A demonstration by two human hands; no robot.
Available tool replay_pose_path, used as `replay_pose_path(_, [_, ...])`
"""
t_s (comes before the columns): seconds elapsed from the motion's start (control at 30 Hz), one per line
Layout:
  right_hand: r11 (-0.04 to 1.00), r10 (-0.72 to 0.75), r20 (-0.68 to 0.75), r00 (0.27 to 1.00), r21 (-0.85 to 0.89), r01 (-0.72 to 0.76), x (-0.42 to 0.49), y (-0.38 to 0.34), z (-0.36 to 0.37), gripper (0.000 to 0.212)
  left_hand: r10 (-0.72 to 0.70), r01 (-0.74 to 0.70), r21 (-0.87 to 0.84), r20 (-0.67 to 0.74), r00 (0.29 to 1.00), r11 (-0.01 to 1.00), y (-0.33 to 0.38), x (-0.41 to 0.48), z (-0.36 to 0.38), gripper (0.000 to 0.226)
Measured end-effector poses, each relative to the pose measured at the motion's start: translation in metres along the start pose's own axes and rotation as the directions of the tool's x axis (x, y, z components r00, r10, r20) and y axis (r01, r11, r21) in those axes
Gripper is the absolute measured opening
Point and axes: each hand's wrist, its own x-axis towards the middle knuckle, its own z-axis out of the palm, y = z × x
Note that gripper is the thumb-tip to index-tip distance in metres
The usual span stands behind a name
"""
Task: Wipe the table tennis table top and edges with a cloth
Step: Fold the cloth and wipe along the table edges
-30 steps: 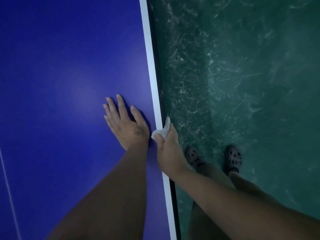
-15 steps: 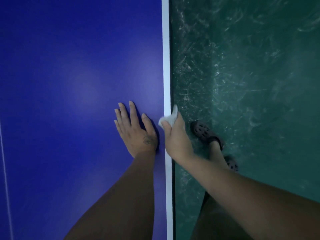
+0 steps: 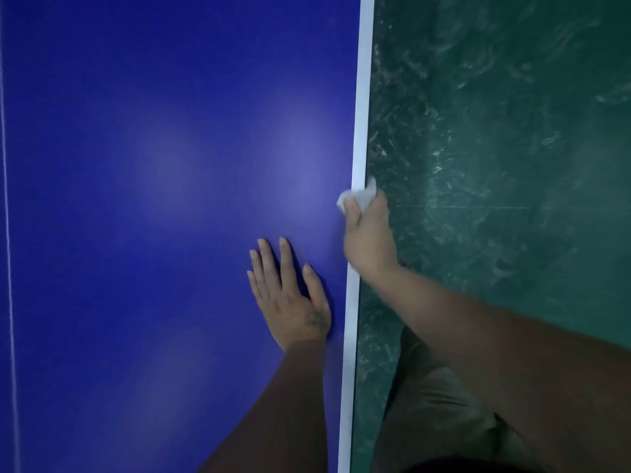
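The blue table tennis table (image 3: 153, 199) fills the left of the view, with a white line along its right edge (image 3: 362, 97). My right hand (image 3: 368, 240) grips a small crumpled white cloth (image 3: 358, 196) and holds it against that edge, thumb on top and fingers down over the side. My left hand (image 3: 290, 298) lies flat on the blue top just left of the edge, fingers straight and spread, below and behind the right hand.
A scuffed green floor (image 3: 495, 148) lies to the right of the table. My legs in khaki shorts (image 3: 433, 397) stand close beside the edge. A thin white centre line (image 3: 6, 199) runs down the far left of the table top.
My right hand has slid the cloth forward along the edge, ahead of my left hand. I have stepped along the table; my feet are out of view.
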Motion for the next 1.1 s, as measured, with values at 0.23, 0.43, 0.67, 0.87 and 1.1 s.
replay_pose_path(0.23, [0.997, 0.077, 0.021, 0.997, -0.018, -0.076, -0.017, 0.011, 0.003, 0.062, -0.011, 0.011, 0.01, 0.04, 0.999, 1.0, 0.003, 0.002, -0.001, 0.059])
replay_pose_path(0.43, [0.996, -0.022, 0.066, 0.998, -0.08, 0.027, 0.076, -0.045, -0.019, 0.054, -0.007, 0.006, 0.014, 0.037, 0.999, 1.0, 0.006, 0.003, -0.002, 0.059])
replay_pose_path(0.67, [0.997, -0.042, 0.121, 0.992, -0.064, 0.05, 0.048, -0.03, -0.024, 0.066, -0.022, 0.03, -0.126, 0.058, 0.998, 0.992, 0.03, 0.034, -0.002, 0.056])
replay_pose_path(0.87, [0.991, 0.067, 0.045, 0.997, 0.111, -0.072, 0.043, -0.035, -0.01, 0.067, 0.135, -0.13, -0.285, -0.004, 0.991, 0.95, 0.093, 0.18, 0.027, 0.048])
replay_pose_path(1.1, [0.994, 0.012, -0.007, 1.0, 0.107, -0.011, 0.161, -0.106, -0.018, 0.054, 0.184, -0.175, -0.205, 0.025, 0.983, 0.963, 0.166, 0.344, 0.069, 0.057])
